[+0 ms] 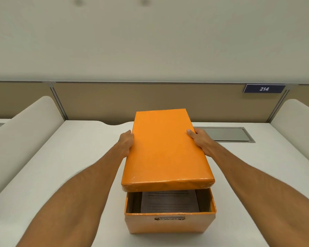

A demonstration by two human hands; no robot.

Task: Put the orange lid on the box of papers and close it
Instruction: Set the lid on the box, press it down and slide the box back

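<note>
Over the open orange cardboard box [169, 223] of papers [169, 202] at the desk's [70, 166] near edge, your left hand [126, 143] and right hand [201, 139] clamp the flat orange lid [165, 148] tilted; lower it askew and its skirt could jam on the rim.

The lid [165, 148] sits between the left hand [126, 144] and right hand [201, 141], each gripping one long side. Below and nearer than the grip, the box [169, 223] stands on the desk [61, 166] with papers [169, 202] inside.
</note>
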